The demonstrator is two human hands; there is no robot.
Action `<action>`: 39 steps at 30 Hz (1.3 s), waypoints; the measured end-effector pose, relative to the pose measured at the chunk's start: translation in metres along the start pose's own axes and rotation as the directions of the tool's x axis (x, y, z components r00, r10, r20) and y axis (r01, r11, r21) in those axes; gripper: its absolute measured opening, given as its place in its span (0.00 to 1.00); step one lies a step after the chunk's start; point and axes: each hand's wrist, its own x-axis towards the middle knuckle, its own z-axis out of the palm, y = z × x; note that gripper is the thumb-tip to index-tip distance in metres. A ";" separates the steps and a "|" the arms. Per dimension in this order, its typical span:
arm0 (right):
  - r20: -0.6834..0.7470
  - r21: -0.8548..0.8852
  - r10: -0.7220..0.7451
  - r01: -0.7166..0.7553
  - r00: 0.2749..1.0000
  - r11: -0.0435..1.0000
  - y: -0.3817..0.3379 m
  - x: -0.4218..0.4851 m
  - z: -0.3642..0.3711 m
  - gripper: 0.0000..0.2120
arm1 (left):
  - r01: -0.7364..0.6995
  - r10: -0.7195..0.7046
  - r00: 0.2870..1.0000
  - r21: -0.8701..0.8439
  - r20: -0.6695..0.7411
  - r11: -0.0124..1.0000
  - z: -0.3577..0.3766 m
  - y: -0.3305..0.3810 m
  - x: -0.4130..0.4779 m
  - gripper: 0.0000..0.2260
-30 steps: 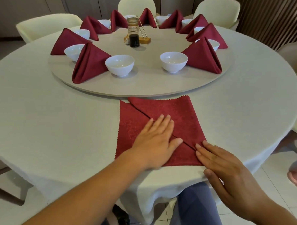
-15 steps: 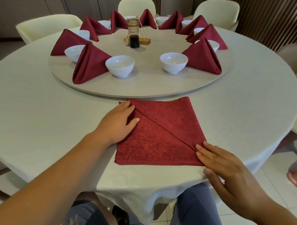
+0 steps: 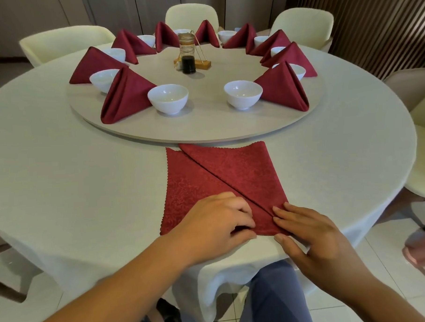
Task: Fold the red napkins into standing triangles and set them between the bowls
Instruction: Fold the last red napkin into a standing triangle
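A red napkin (image 3: 234, 174) lies flat on the white tablecloth just in front of the round turntable (image 3: 205, 127), with a diagonal fold running from its far left corner to its near right corner. My left hand (image 3: 216, 224) sits on the napkin's near edge with curled fingers, pinching the cloth between fingers and thumb. My right hand (image 3: 307, 232) presses the near right corner with straight fingers. Two white bowls (image 3: 167, 97) (image 3: 243, 93) stand at the front of the turntable with a gap between them. Several folded red triangles (image 3: 126, 96) (image 3: 284, 89) stand between the other bowls.
A soy sauce bottle and holder (image 3: 188, 57) stand at the turntable's centre. Cream chairs (image 3: 190, 14) ring the round table (image 3: 60, 167). My blue-clad legs are under the near edge. A blurred object (image 3: 424, 246) shows at the right edge.
My left hand went from the napkin's middle to its far left corner, then back to the near edge, where it now pinches the cloth. My right hand stayed on the near right corner.
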 end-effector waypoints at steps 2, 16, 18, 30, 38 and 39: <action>0.007 -0.009 0.016 -0.016 1.000 1.000 -0.002 0.001 0.000 0.19 | 0.012 -0.012 1.000 -0.001 -0.022 1.000 0.000 0.002 0.000 0.10; 0.085 0.367 0.076 -0.102 0.993 0.925 -0.069 0.041 -0.054 0.08 | 0.108 -0.148 0.974 -0.219 -0.173 0.970 -0.030 0.009 -0.030 0.08; 0.149 0.433 0.112 -0.167 0.982 0.886 -0.067 0.044 -0.063 0.18 | 0.192 -0.292 0.940 -0.434 -0.175 0.880 -0.041 0.007 -0.037 0.08; 0.347 0.263 0.269 -0.368 0.899 0.892 -0.026 0.069 -0.058 0.10 | 0.492 -0.402 0.862 -0.703 0.310 0.513 -0.077 -0.035 -0.064 0.12; 0.773 0.417 0.154 -0.676 0.615 0.608 -0.019 0.085 -0.064 0.13 | 0.647 -0.264 0.762 -0.685 0.591 0.334 -0.081 -0.059 -0.081 0.15; 0.787 0.421 0.147 -0.695 0.600 0.583 -0.017 0.090 -0.063 0.13 | 0.654 -0.272 0.757 -0.685 0.594 0.322 -0.082 -0.062 -0.080 0.16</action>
